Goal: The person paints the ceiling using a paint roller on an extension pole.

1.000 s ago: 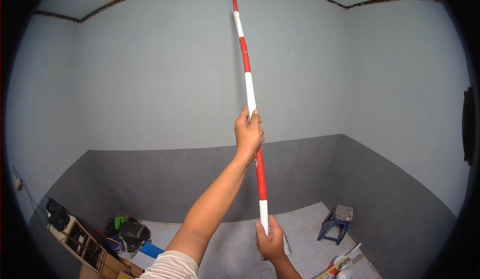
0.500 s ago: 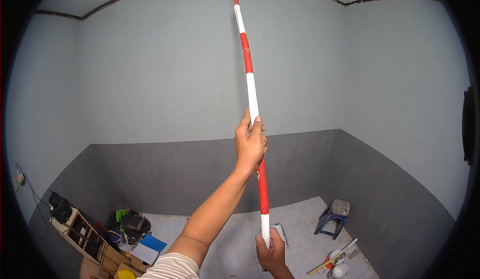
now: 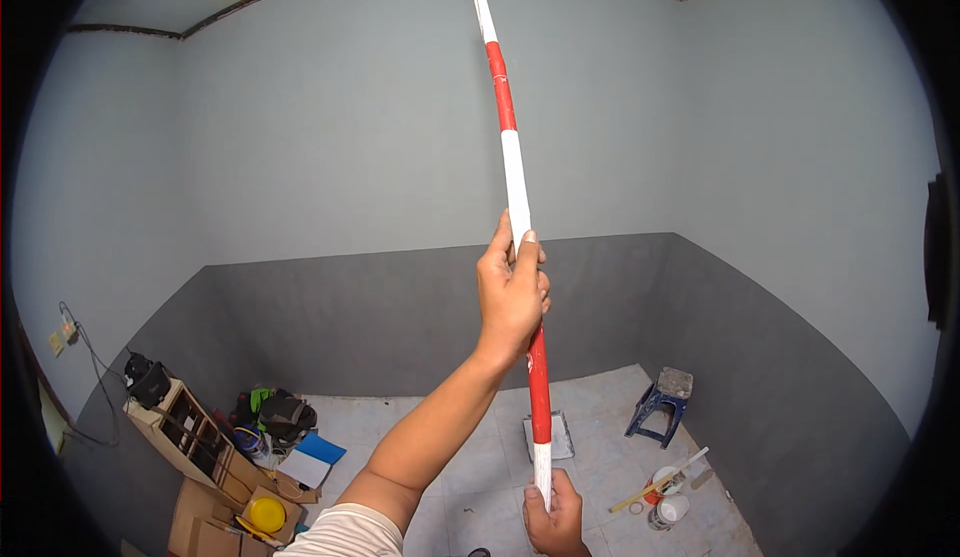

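Note:
A long pole point(image 3: 513, 177) banded in red and white rises between my hands toward the ceiling line, tilted slightly left at the top. Its upper end runs out of the picture, so what it carries, if anything, is hidden. My left hand point(image 3: 512, 292) is wrapped around the pole near its middle, along a white band, thumb pointing up. Lower down, my right hand point(image 3: 555, 519) grips the white bottom end. Behind the pole is a light grey wall point(image 3: 350, 137) with a dark grey lower band point(image 3: 380, 327).
A shallow tray point(image 3: 566, 427) lies on the tiled floor beyond my right hand. At right are a blue stool point(image 3: 658, 407), small buckets point(image 3: 668, 510) and a yellow stick point(image 3: 630, 500). A wooden cabinet point(image 3: 195, 437), bags point(image 3: 285, 412) and a yellow round object point(image 3: 267, 514) are at left.
The view has tilted down a little, showing more floor. Both hands and the pole sit slightly farther right in the picture, and the pole's red tip has left the upper edge.

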`<state>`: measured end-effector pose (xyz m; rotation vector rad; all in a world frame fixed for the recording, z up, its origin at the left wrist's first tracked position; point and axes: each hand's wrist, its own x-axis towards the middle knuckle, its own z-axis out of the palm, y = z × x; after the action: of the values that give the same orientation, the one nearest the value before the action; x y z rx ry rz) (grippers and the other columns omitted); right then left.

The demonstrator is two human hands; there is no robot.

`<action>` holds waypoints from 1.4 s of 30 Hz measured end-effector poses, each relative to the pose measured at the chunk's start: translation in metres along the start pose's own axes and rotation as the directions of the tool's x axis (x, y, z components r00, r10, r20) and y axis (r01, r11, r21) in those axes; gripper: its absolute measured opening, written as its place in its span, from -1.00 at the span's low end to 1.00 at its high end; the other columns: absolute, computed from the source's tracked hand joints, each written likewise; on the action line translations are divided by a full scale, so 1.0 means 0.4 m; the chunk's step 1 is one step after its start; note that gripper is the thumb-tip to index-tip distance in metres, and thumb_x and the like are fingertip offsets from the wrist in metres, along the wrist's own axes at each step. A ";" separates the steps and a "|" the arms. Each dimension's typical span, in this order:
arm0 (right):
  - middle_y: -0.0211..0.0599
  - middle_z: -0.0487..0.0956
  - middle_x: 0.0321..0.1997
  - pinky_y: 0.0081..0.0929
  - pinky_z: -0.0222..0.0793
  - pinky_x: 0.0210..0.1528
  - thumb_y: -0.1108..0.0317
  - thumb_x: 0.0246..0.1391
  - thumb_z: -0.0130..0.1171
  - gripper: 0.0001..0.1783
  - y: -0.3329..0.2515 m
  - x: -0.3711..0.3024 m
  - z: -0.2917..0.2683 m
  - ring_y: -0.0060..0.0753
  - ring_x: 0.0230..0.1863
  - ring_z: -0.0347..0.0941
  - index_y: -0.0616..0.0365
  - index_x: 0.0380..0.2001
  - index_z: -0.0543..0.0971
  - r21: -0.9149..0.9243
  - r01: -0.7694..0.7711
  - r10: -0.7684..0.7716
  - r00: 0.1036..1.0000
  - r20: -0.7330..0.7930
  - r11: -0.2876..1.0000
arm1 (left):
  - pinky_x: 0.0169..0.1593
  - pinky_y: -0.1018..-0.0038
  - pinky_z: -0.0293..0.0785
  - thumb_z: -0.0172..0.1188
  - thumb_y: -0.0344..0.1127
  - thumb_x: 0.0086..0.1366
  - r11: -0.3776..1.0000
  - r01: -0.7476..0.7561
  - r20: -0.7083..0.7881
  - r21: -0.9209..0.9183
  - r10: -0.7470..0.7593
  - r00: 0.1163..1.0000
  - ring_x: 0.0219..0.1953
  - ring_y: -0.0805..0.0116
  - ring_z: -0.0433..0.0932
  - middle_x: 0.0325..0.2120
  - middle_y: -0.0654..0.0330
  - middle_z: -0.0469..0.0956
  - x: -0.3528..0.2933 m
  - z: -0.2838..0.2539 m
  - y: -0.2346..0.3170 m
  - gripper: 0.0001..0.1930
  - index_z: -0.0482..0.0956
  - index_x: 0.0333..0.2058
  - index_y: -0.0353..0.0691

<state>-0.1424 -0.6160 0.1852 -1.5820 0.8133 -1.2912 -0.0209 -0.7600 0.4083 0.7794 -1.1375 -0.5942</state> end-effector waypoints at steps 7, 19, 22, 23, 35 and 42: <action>-0.03 0.53 -0.35 -0.27 0.43 -0.23 0.40 0.27 0.09 -0.76 -0.063 -0.080 -0.028 -0.22 -0.34 0.44 0.37 -0.11 0.50 0.093 -0.041 0.040 0.999 0.014 0.995 | -0.68 0.65 0.22 -0.07 -0.33 0.51 1.000 0.016 -0.012 -0.009 -0.016 1.000 -0.68 0.68 0.23 -0.44 0.32 0.32 -0.077 0.021 0.055 -0.56 0.28 0.30 -0.27; -0.60 0.32 -0.68 -0.70 0.08 -0.71 0.36 0.37 0.07 -0.85 0.042 0.094 0.012 -0.80 -0.74 0.18 0.16 -0.27 0.36 0.360 -0.079 0.065 0.997 0.051 0.929 | -0.68 0.63 0.20 -0.06 -0.33 0.51 0.998 -0.017 -0.020 0.058 0.019 1.000 -0.68 0.66 0.24 -0.43 0.29 0.29 0.074 0.002 -0.044 -0.62 0.32 0.22 -0.29; -0.60 0.32 -0.67 -0.70 0.08 -0.71 0.34 0.37 0.07 -0.84 0.092 0.162 0.030 -0.80 -0.74 0.19 0.16 -0.27 0.36 0.328 -0.017 0.011 1.000 0.020 0.944 | -0.69 0.63 0.19 -0.07 -0.32 0.51 0.997 -0.026 -0.030 0.067 0.028 0.999 -0.68 0.65 0.23 -0.43 0.29 0.28 0.127 -0.008 -0.085 -0.66 0.34 0.18 -0.28; -0.61 0.32 -0.68 -0.70 0.08 -0.71 0.34 0.37 0.07 -0.84 0.107 0.187 0.035 -0.80 -0.74 0.19 0.15 -0.27 0.36 0.329 0.004 -0.010 1.000 0.019 0.944 | -0.69 0.63 0.19 -0.07 -0.32 0.51 0.997 -0.031 -0.026 0.066 0.033 0.999 -0.68 0.65 0.23 -0.43 0.29 0.28 0.145 -0.011 -0.095 -0.66 0.34 0.18 -0.28; -0.63 0.33 -0.66 -0.66 0.06 -0.63 0.34 0.35 0.10 -0.84 0.203 0.423 0.096 -0.84 -0.64 0.19 0.23 -0.22 0.45 0.316 0.015 -0.015 1.000 0.000 0.949 | -0.69 0.61 0.15 -0.07 -0.32 0.50 0.993 -0.051 -0.017 0.104 0.053 0.998 -0.68 0.65 0.21 -0.44 0.29 0.27 0.364 -0.064 -0.227 -0.80 0.40 -0.01 -0.27; -0.64 0.28 -0.69 -0.69 0.03 -0.73 0.31 0.40 0.04 -0.85 0.242 0.494 0.129 -0.81 -0.75 0.14 0.12 -0.25 0.36 0.311 0.061 -0.070 0.997 0.018 0.949 | -0.69 0.62 0.10 -0.05 -0.32 0.50 0.994 -0.046 -0.033 0.095 0.050 0.998 -0.68 0.65 0.18 -0.46 0.32 0.26 0.426 -0.081 -0.262 -0.80 0.40 -0.01 -0.26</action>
<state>-0.0406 -0.8169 0.1669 -1.3806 0.5128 -1.3664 0.0612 -0.9451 0.4140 0.8381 -1.1554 -0.4876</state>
